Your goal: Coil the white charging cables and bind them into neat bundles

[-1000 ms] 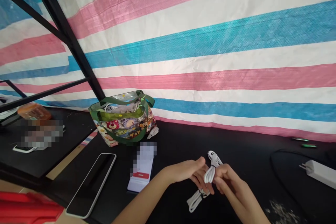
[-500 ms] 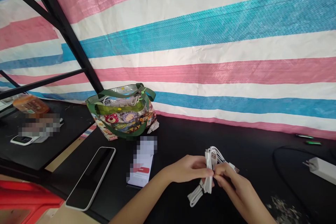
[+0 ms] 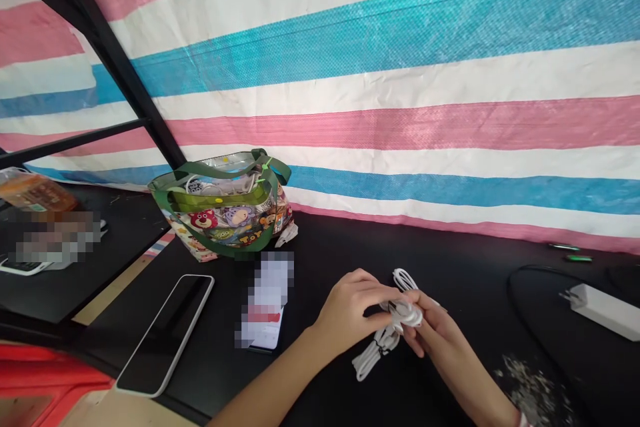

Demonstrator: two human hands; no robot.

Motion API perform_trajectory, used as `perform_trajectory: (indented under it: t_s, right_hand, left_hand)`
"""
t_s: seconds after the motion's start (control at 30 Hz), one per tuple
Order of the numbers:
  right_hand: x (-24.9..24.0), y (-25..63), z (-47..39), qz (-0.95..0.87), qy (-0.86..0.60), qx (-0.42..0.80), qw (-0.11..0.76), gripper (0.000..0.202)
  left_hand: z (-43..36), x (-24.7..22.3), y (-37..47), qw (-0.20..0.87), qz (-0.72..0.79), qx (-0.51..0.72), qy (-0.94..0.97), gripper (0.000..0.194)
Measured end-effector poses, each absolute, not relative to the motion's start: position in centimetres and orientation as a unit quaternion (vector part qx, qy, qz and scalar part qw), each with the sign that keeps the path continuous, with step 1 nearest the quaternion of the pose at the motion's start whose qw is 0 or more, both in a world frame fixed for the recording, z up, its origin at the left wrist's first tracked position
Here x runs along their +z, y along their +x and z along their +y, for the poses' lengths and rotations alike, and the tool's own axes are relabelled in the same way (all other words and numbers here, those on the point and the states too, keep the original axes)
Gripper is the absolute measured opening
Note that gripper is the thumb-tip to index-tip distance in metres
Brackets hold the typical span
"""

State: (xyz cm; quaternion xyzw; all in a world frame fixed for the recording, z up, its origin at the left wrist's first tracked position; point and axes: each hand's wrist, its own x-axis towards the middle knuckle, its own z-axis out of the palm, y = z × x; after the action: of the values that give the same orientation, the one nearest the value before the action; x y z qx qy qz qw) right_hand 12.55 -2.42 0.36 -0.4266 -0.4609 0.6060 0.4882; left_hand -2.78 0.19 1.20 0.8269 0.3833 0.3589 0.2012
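bag [image 3: 227,217] behind phones [image 3: 167,333] | cable [image 3: 407,313] (between left hand [image 3: 353,310] and right hand [image 3: 435,323]) right of phones | adapter [image 3: 607,310] far right

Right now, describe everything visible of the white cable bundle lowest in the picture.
The white cable bundle is folded into smooth, plastic-looking loops, cinched by a black tie. It lies slantwise on the black table, its looped end toward the picture's lower left. Its upper end shows below the held cable in the left hand and right hand; contact is unclear.
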Motion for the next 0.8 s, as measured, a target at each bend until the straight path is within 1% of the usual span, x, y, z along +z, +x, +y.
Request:
perform_trajectory:
  t_s: [0.13,0.27,0.4,0.47,0.57,0.67,0.8]
  right_hand:
    - [-0.1,12.7,-2.5,-0.431,-0.412,0.657,0.461,0.044]
    - [-0.9,13.0,-2.6,-0.370,-0.399,0.721,0.430,0.044]
    - [-0.4,13.3,-2.8,-0.325,-0.427,0.743,0.401,0.042]
    - [0.4,13.3,-3.0,-0.332,-0.432,0.742,0.390,0.039]
    - [1.1,13.1,-3.1,-0.338,-0.421,0.743,0.395,0.039]
    - [1.2,12.9,-3.1,-0.344,-0.414,0.738,0.407,0.036]
    - [1.0,12.8,-3.2,-0.351,-0.410,0.745,0.391,0.031]
  left_hand:
    - [0.3,0.8,-3.0,0.091,0.323,0.374,0.865,0.021]
    - [0.2,0.9,-3.3,0.024,0.274,0.360,0.892,0.027]
    - [0.0,1.3,-3.7,-0.041,0.252,0.376,0.891,0.024]
    - [-0.1,1.5,-3.8,-0.061,0.247,0.380,0.889,0.022]
    - [-0.1,1.6,-3.8,-0.073,0.242,0.358,0.899,0.024]
    - [-0.1,1.5,-3.8,-0.087,0.226,0.366,0.898,0.023]
    - [-0.1,1.4,-3.7,-0.094,0.223,0.367,0.898,0.021]
